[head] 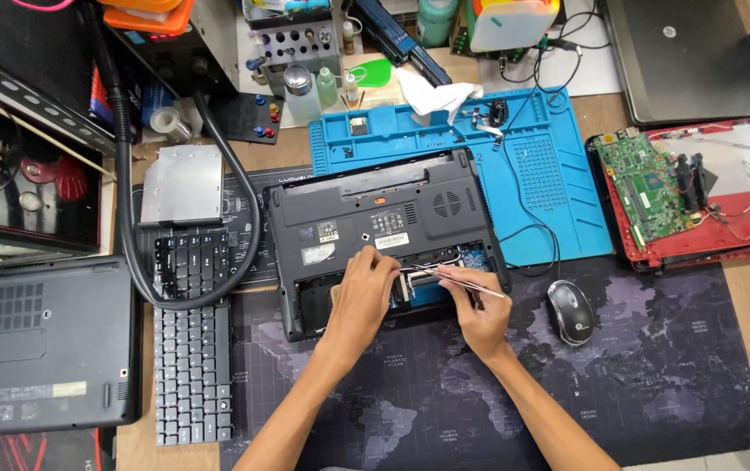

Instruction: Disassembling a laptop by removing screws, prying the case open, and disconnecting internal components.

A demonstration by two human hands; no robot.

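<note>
A: What sits under the hands?

B: A black plastic laptop base turned underside up (384,218), lying partly on a dark desk mat printed with a world map (654,366) and partly on a blue silicone repair mat (558,174). Its bottom cover is off near the front edge, so a blue circuit board shows in the opening.

A: And the left hand (362,292)?

B: It rests on the open compartment, fingers curled down onto the edge, pressing rather than grasping anything I can make out.

A: The right hand (480,314)?

B: Closed around thin silver metal tweezers (449,277), pinched between thumb and fingers. The tips point left into the opening, just beside the left fingertips. Whether they grip a part is too small to tell.

A: Nearby?

B: A black and grey computer mouse (570,312) just right of the right hand, a loose black keyboard (192,336) to the left, a red laptop shell holding a green motherboard (698,187) far right, and a closed dark grey laptop (44,344) at the left edge
</note>
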